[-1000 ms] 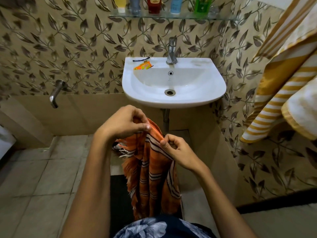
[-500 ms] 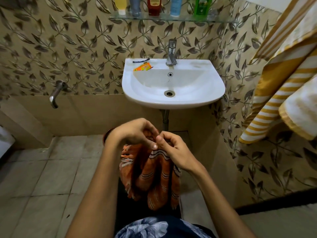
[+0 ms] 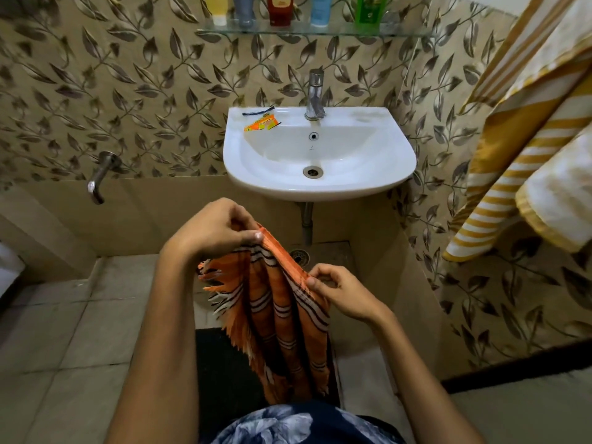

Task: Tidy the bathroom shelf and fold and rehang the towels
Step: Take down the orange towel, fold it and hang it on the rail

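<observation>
An orange towel (image 3: 282, 318) with black and white stripes and a frayed fringe hangs in front of me, below the sink. My left hand (image 3: 211, 230) pinches its upper edge at the top. My right hand (image 3: 344, 291) pinches the same edge lower and to the right, so the edge runs stretched between them. The cloth drops in folds toward my lap. A glass shelf (image 3: 403, 30) on the wall above the sink carries several bottles (image 3: 280, 9). A yellow and white striped towel (image 3: 525, 155) hangs at the right.
A white sink (image 3: 397, 168) with a steel tap (image 3: 315, 94) is mounted straight ahead; an orange sachet (image 3: 262, 125) lies on its rim. A wall tap (image 3: 99, 176) sticks out at the left. A dark mat (image 3: 224, 379) lies on the tiled floor. A floor drain (image 3: 299, 255) sits under the sink.
My hands were together half a second ago with the towel bunched; now they have moved apart, right hand down and right, and the towel hangs longer and spread along its edge.
</observation>
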`<state>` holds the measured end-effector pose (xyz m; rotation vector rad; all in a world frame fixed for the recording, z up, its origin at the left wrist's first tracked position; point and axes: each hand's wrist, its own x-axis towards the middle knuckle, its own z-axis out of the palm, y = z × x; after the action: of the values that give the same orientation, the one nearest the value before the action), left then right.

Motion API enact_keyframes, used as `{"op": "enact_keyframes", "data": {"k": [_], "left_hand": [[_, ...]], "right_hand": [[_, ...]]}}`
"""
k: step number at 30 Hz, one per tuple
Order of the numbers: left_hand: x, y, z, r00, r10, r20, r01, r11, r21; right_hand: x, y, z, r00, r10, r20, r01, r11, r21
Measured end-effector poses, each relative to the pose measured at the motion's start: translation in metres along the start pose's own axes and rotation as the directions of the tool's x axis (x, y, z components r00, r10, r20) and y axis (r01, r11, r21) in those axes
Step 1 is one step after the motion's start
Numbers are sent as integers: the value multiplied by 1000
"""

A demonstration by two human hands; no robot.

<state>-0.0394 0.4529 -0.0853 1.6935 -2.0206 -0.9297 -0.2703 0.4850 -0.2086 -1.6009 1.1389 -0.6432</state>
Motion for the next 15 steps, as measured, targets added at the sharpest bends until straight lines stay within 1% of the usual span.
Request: {"op": "enact_keyframes", "data": {"k": [2, 4, 7, 10, 11, 13, 15], "left_hand": [[-1, -1, 0, 999, -40, 11, 41, 998, -57], [0, 0, 2, 992, -84, 90, 93, 990, -102], [4, 7, 13, 967, -70, 245, 80, 996, -34], [10, 14, 31, 902, -38, 429, 19, 999, 49], [11, 15, 35, 886, -46, 462, 11, 997, 78], [14, 11, 37, 865, -91, 493, 42, 993, 111], [13, 7, 35, 848, -115, 518, 63, 991, 117]], "right_hand": [[1, -5, 0, 1000, -21, -19, 21, 1000, 0], [3, -14, 1, 998, -57, -32, 58, 998, 13], [5, -25, 10, 995, -103, -8, 103, 995, 13], [6, -32, 18, 990, -142, -20, 143, 989, 34], [6, -32, 19, 989, -145, -34, 147, 988, 43], [6, -31, 17, 988, -135, -75, 140, 988, 65], [5, -30, 15, 986, -128, -108, 141, 982, 126]]}}
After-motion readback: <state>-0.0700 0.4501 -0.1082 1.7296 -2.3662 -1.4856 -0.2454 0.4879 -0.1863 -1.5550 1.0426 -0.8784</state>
